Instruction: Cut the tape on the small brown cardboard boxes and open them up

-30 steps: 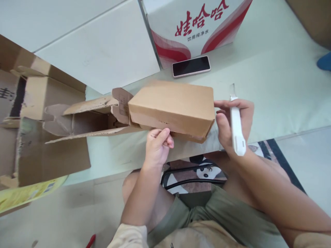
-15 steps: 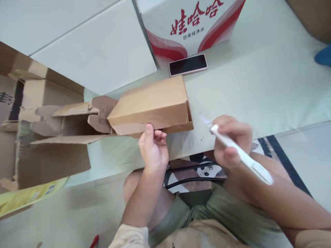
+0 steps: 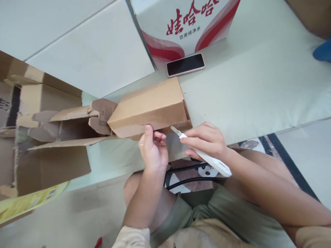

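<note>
A brown cardboard box lies on the pale green surface, with open flaps at its left end. My left hand pinches the box's near lower edge, thumb on the outer side and fingers curled underneath. In my right hand is a white-handled utility knife. Its bare blade points left toward the box's near right edge, close to my left fingertips; whether the tip touches the cardboard I cannot tell.
Behind the box lies a phone, in front of a white-and-red carton. Larger opened cardboard fills the left side. A white panel stands at the back left. Something blue shows at the right edge.
My right hand has brought the knife left, from out beside the box to its near right edge. My left hand keeps its hold on the box.
</note>
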Action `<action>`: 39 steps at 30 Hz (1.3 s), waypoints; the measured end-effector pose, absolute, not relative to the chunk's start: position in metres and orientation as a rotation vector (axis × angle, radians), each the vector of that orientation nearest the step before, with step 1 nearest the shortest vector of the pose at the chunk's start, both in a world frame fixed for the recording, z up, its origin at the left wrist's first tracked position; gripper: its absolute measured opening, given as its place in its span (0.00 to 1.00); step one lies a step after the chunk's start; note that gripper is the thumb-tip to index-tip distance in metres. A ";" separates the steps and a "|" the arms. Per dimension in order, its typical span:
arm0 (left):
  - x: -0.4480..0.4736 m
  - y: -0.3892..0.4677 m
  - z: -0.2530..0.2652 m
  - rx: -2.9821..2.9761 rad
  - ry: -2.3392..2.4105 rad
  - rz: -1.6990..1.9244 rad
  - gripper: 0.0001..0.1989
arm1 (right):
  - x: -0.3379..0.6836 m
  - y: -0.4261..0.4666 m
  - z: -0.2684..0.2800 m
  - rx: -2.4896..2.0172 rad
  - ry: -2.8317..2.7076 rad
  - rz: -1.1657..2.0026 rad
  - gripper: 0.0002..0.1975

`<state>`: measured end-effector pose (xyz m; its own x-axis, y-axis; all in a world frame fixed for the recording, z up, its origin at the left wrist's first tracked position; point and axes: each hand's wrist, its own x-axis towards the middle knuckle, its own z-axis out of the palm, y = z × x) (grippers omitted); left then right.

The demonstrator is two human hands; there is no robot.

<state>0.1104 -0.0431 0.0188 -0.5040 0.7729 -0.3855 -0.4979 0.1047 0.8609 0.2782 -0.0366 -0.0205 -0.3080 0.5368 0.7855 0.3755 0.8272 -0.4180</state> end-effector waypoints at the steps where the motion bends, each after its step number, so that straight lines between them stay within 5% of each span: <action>1: 0.110 -0.044 0.019 0.306 1.381 1.591 0.25 | 0.278 -0.037 -0.021 -0.681 -1.939 0.195 0.14; 19: 0.101 -0.045 0.022 0.279 1.278 1.659 0.25 | 0.289 -0.035 -0.016 -0.699 -1.871 0.124 0.14; 25: 0.085 -0.043 0.018 0.374 1.292 1.758 0.23 | 0.305 -0.028 -0.021 -1.005 -1.506 0.075 0.10; 29: 0.090 -0.045 0.018 0.560 1.356 1.833 0.26 | 0.299 -0.022 -0.029 -1.119 -1.358 0.337 0.13; 34: 0.091 -0.057 0.040 0.852 1.431 2.130 0.15 | 0.291 -0.025 -0.028 -1.068 -1.297 0.526 0.16; 39: 0.072 -0.072 0.046 1.120 1.469 2.028 0.27 | 0.295 -0.026 -0.022 -1.117 -1.393 0.572 0.13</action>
